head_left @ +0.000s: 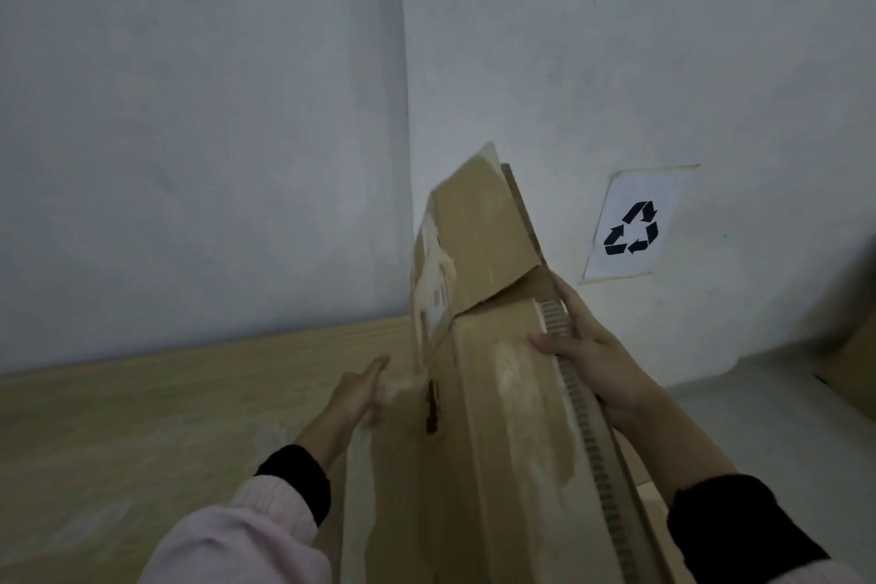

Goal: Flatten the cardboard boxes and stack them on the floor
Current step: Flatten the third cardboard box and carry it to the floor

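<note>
A brown cardboard box [493,417], collapsed nearly flat, stands tilted in front of me, its end flaps [479,247] sticking up toward the wall corner. Torn tape patches mark its face. My right hand [588,356] grips the box's right corrugated edge, thumb on the front face. My left hand [355,394] is at the box's left edge with fingers stretched out flat, slightly blurred; whether it touches the cardboard I cannot tell.
A paper sign with a recycling symbol [633,228] is taped to the right wall. More brown cardboard [848,346] shows at the right edge. Light wooden flooring [142,417] lies to the left, grey floor [758,417] to the right.
</note>
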